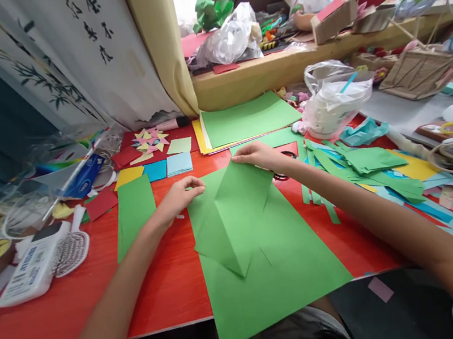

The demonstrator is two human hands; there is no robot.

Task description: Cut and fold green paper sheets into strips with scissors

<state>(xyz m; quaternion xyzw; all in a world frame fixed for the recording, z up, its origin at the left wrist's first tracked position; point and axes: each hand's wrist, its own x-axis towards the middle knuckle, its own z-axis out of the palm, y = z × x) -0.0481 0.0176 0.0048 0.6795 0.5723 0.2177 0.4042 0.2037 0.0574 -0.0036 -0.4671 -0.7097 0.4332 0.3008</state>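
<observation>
A folded piece of green paper (237,213), creased down its middle, stands partly raised over a larger flat green sheet (286,274). My right hand (259,156) pinches the folded piece at its upper corner. Near the top left edge of the green paper, my left hand (181,196) has its fingers curled together and appears to pinch that edge; its fingertips partly hide the contact. The large sheet's lower end hangs past the front edge of the red table (172,292). Scissors (286,166) with dark handles lie behind my right wrist, partly covered.
Left are a green strip (134,215), blue squares (155,170), a folded paper star (150,141) and a hairbrush (71,248). A stack of coloured sheets (248,120) lies behind. Right are green and blue scraps (376,163) and a bagged cup (324,108).
</observation>
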